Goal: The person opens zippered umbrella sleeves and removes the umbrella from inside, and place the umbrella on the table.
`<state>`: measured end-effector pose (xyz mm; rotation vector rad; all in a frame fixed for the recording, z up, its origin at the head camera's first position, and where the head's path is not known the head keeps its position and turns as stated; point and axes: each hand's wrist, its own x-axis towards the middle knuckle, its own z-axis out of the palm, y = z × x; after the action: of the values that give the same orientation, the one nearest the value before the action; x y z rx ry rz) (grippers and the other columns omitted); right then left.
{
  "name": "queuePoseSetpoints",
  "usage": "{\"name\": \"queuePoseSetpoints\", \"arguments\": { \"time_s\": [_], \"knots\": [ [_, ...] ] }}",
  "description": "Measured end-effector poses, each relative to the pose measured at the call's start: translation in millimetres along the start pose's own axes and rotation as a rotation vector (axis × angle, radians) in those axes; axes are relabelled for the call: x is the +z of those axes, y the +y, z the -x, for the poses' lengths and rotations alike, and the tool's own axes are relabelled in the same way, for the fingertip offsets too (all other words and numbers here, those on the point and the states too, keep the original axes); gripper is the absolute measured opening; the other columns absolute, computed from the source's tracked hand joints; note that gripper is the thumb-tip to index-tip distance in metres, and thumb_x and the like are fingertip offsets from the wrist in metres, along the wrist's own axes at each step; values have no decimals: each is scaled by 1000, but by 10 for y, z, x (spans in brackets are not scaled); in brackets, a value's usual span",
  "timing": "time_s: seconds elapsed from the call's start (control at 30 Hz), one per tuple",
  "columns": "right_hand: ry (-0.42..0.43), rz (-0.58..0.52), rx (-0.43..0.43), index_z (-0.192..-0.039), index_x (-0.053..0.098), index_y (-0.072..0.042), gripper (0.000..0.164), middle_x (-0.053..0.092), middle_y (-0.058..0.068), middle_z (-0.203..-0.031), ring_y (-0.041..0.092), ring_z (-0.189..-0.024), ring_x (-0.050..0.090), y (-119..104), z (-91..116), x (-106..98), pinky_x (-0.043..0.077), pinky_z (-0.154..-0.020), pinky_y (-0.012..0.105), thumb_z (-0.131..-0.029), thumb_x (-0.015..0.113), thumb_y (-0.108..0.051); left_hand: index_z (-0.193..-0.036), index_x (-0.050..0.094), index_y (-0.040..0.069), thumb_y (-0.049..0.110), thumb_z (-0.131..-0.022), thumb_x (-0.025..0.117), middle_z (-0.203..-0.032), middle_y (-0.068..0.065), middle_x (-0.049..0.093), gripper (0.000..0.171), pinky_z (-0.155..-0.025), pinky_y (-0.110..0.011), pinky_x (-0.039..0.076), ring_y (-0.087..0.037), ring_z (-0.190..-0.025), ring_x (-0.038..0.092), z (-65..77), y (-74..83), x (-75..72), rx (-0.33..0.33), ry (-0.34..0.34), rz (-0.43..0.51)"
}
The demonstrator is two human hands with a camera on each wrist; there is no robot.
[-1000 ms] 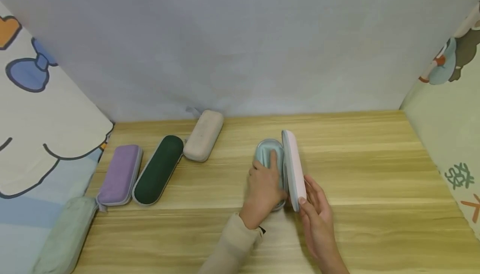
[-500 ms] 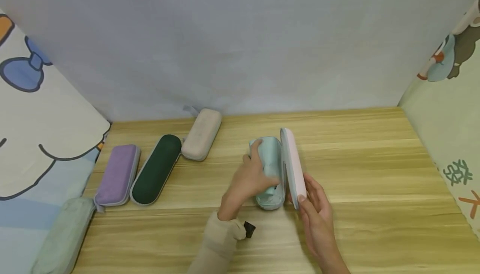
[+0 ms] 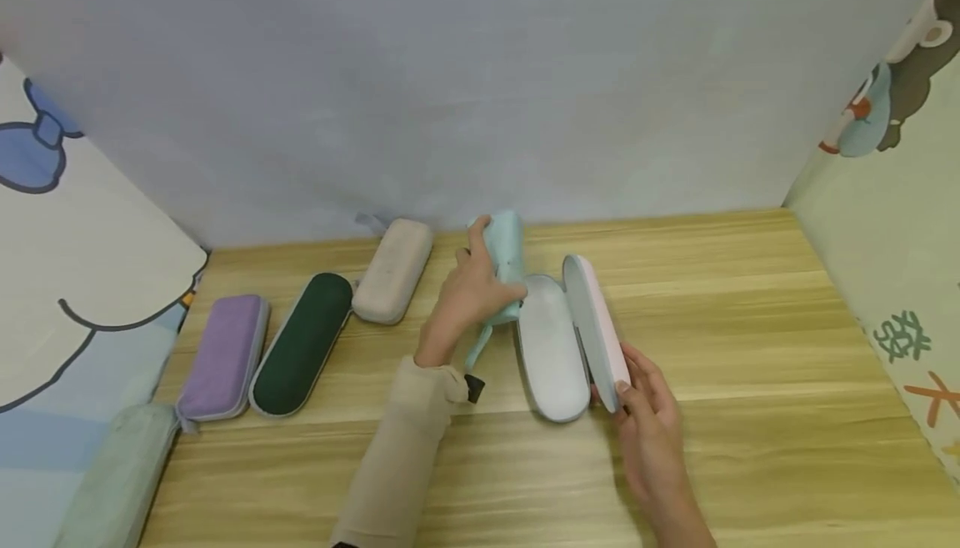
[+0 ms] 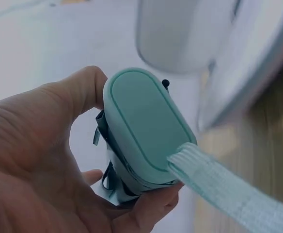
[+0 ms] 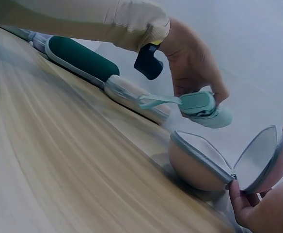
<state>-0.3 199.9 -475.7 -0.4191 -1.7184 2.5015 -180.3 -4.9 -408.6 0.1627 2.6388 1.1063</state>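
My left hand [image 3: 472,289] grips a compact folding umbrella [image 3: 506,248] in light teal, thumb on one side and fingers on the other. In the left wrist view the umbrella's flat oval end [image 4: 144,121] faces the camera, and its wrist strap [image 4: 228,187] hangs from that end. To the right lies a pale pink zip case [image 3: 555,356], unfolded, its light grey lining bare. My right hand [image 3: 652,423] holds the raised lid [image 3: 603,323] by its near end, the thumb on the edge. The right wrist view shows the umbrella above the case.
Along the left of the wooden table [image 3: 750,448] lie a beige case [image 3: 393,273], a dark green case [image 3: 302,346], a purple case [image 3: 223,360] and a pale green case [image 3: 116,477]. A grey backdrop [image 3: 480,89] stands behind the table.
The left hand took hold of the umbrella inside the pink case and lifted it out, up and to the left. The right hand stays on the lid, now tilted a little further outward.
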Motion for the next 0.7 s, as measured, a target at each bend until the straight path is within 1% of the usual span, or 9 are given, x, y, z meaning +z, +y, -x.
{"name": "queuePoseSetpoints", "arguments": {
  "time_s": [0.1, 0.2, 0.3, 0.37, 0.47, 0.53, 0.6, 0.7],
  "knots": [
    [40, 4, -5, -156, 38, 0, 50, 51, -1, -151, 13, -135, 53, -35, -17, -47, 56, -101, 27, -106, 39, 2, -166, -1, 27, 26, -83, 78, -130, -29, 49, 114, -63, -37, 51, -36, -89, 61, -153, -20, -26, -21, 0, -38],
    [86, 5, -16, -154, 40, 0, 49, 53, 1, -148, 16, -134, 54, -83, -32, -91, 57, -99, 27, -105, 37, 3, -166, -1, 26, 26, -83, 77, -130, -29, 49, 114, -63, -37, 52, -36, -89, 60, -270, -49, 1, -45, -10, -67],
    [111, 16, -25, -154, 40, -1, 49, 50, 3, -151, 18, -136, 51, -121, -36, -119, 57, -99, 25, -105, 36, 4, -167, -1, 26, 25, -83, 77, -135, -30, 47, 114, -65, -38, 52, -36, -90, 61, -337, -107, 65, -68, -29, -77],
    [117, 32, -27, -155, 40, -2, 50, 47, 4, -154, 19, -139, 48, -139, -38, -135, 56, -100, 24, -105, 35, 4, -167, -1, 26, 26, -83, 76, -141, -31, 44, 114, -67, -39, 52, -37, -94, 60, -369, -143, 117, -82, -45, -85],
    [122, 74, -41, -154, 41, -3, 51, 46, 4, -156, 19, -141, 46, -145, -44, -150, 54, -103, 24, -104, 38, 7, -166, 0, 24, 25, -84, 76, -148, -33, 39, 112, -74, -44, 54, -39, -103, 59, -390, -168, 182, -92, -52, -82],
    [133, 117, -59, -153, 44, -3, 52, 49, 3, -155, 17, -139, 49, -140, -45, -154, 54, -102, 22, -103, 43, 9, -166, 1, 22, 25, -85, 77, -151, -35, 36, 111, -80, -48, 56, -43, -111, 59, -387, -166, 210, -82, -50, -72],
    [140, 175, -88, -151, 47, -3, 53, 52, 2, -151, 14, -133, 55, -131, -41, -153, 53, -100, 19, -100, 49, 11, -166, 1, 20, 25, -87, 78, -152, -35, 35, 111, -88, -54, 56, -47, -118, 57, -369, -159, 226, -68, -47, -59],
    [133, 302, -122, -149, 51, -5, 55, 57, 3, -141, 8, -120, 63, -116, -25, -147, 53, -94, 15, -97, 58, 12, -166, 0, 15, 28, -90, 77, -151, -36, 36, 109, -98, -58, 54, -50, -127, 54, -321, -168, 235, -51, -48, -41]
  ]
}}
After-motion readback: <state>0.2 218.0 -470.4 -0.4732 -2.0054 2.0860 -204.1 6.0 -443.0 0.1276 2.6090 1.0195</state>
